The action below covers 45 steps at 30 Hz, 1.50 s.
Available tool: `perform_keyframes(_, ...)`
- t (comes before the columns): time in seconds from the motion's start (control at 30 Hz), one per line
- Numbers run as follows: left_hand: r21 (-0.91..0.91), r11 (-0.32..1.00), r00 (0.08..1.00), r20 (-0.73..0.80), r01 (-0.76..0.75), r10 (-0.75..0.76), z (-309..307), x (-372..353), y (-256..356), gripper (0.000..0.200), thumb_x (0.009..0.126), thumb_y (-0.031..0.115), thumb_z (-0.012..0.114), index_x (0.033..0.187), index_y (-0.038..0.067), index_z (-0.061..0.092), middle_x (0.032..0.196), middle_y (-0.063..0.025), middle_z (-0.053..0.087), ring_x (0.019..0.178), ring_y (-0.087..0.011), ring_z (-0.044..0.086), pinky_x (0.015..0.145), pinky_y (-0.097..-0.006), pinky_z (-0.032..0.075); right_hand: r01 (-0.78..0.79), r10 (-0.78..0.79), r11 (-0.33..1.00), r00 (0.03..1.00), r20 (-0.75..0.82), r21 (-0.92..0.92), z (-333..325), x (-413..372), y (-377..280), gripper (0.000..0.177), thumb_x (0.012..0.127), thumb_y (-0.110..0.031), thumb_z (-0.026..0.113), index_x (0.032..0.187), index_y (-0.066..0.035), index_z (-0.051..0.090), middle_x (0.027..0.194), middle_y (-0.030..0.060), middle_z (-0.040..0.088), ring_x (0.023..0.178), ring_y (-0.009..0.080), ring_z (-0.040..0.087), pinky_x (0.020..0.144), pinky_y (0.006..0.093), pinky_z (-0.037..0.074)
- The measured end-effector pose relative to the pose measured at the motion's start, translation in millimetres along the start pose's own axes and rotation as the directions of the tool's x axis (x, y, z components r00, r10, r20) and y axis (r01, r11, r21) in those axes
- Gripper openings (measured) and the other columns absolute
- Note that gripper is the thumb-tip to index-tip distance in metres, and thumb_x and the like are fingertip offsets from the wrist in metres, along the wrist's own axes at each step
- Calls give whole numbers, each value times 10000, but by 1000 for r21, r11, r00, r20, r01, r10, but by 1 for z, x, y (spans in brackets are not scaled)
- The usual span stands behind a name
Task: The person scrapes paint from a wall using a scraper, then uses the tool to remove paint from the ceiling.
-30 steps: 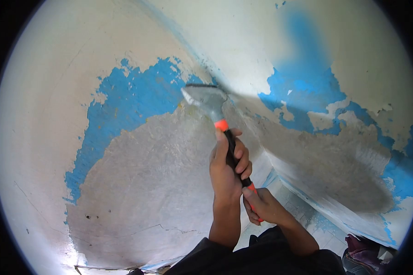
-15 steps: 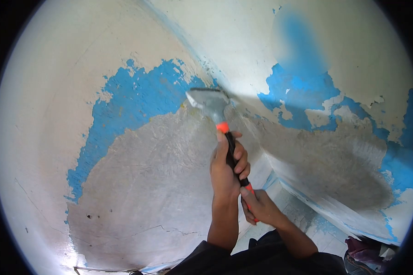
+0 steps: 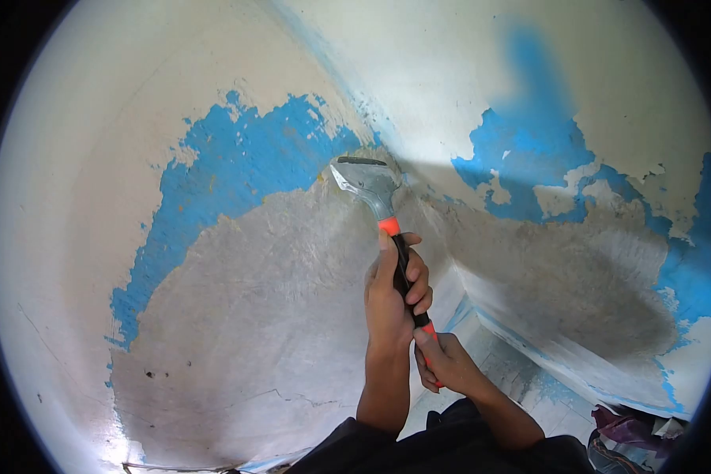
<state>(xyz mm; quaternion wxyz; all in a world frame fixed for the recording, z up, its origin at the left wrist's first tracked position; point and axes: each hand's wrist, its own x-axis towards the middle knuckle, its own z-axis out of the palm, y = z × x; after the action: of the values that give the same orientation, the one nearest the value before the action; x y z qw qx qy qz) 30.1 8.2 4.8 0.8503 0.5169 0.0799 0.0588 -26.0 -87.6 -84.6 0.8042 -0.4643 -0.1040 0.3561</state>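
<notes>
A wide-headed scraper (image 3: 371,188) with a grey metal head and a black and orange handle lies against the wall close to the corner. My left hand (image 3: 389,288) wraps round the upper, black part of the handle, its thumb up by the orange collar. Lower down, my right hand (image 3: 447,363) grips the orange end. The blade edge sits just below the border of a blue paint patch (image 3: 253,158), over scraped grey wall (image 3: 253,276).
On the adjoining right wall, another blue patch (image 3: 529,150) shows through cream paint (image 3: 632,95). Dusty floor (image 3: 521,371) lies below the corner. Dark and purplish items (image 3: 628,430) rest at the lower right. A dark line (image 3: 182,468) runs along the bottom left.
The scraper has drawn slightly down from the blue paint's edge, and a strip of scraped wall shows above the blade. Both hands keep their hold. The view has shifted a little.
</notes>
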Motion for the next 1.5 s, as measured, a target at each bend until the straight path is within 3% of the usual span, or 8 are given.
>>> perform_keyframes(0.1, 35, 999, 999, 29, -22, 21, 7, 7, 4, 439, 1029, 430, 405, 1113, 11, 508, 671, 33, 402, 447, -27, 302, 350, -195, 259, -9, 8, 1000, 999, 39, 23, -5, 6, -9, 549, 1009, -468, 426, 630, -71, 417, 460, 13, 377, 348, 122, 407, 357, 279, 328)
perform_keyframes(0.53, -25, 999, 997, 72, 22, -20, -9, 14, -3, 460, 1021, 456, 411, 1128, 21, 517, 659, 36, 396, 429, -33, 303, 330, -199, 258, 61, -65, 996, 996, -65, -63, 3, 12, 8, 572, 1017, -465, 413, 606, -67, 422, 450, 14, 366, 346, 124, 408, 351, 288, 338)
perform_keyframes(0.67, 12, 999, 994, 101, 37, -38, -5, 12, 5, 475, 1017, 469, 412, 1135, 21, 518, 659, 36, 394, 438, -31, 309, 337, -197, 263, -17, 17, 999, 1000, 1, 32, 1, 14, -5, 576, 1010, -478, 421, 609, -65, 420, 454, 16, 368, 350, 128, 410, 350, 278, 332)
perform_keyframes(0.8, 63, 998, 994, 103, 20, -27, -13, 14, -5, 537, 1005, 502, 426, 1159, -6, 509, 660, 35, 402, 451, -36, 327, 369, -199, 278, 70, -73, 997, 993, -95, -32, -3, 20, 14, 540, 1008, -485, 419, 689, -50, 441, 487, 22, 398, 363, 127, 429, 354, 270, 338)
perform_keyframes(0.97, 88, 991, 989, 99, 103, -111, -24, 7, -39, 618, 986, 523, 467, 1205, -54, 494, 657, 26, 422, 464, -45, 355, 404, -210, 293, 126, -135, 991, 967, -216, -54, -17, 13, 59, 473, 1017, -467, 411, 843, -30, 462, 606, 30, 472, 404, 116, 465, 371, 267, 377)
perform_keyframes(1.1, 85, 991, 983, 142, 102, -113, -31, 7, -74, 565, 995, 475, 487, 1209, -47, 526, 682, 29, 437, 489, -42, 385, 420, -207, 304, 239, -302, 949, 873, -383, -205, -30, 8, 83, 423, 1033, -441, 371, 919, -44, 461, 646, 27, 485, 420, 113, 461, 396, 258, 401)
perform_keyframes(1.27, 53, 995, 978, 186, 86, -95, -40, 6, -103, 506, 1024, 428, 440, 1267, -11, 509, 712, 24, 437, 502, -46, 384, 443, -207, 323, 200, -270, 959, 862, -429, -202, -43, 5, 98, 442, 1042, -455, 323, 924, -51, 455, 610, 13, 448, 411, 100, 420, 399, 261, 395)
perform_keyframes(1.5, -39, 991, 946, 303, 130, -112, -41, 11, -93, 501, 1030, 429, 420, 1295, 10, 492, 713, 18, 429, 508, -45, 375, 467, -212, 339, 148, -174, 985, 881, -440, -94, -44, 3, 92, 507, 1032, -507, 300, 869, -48, 441, 558, 3, 401, 400, 114, 399, 384, 285, 388)
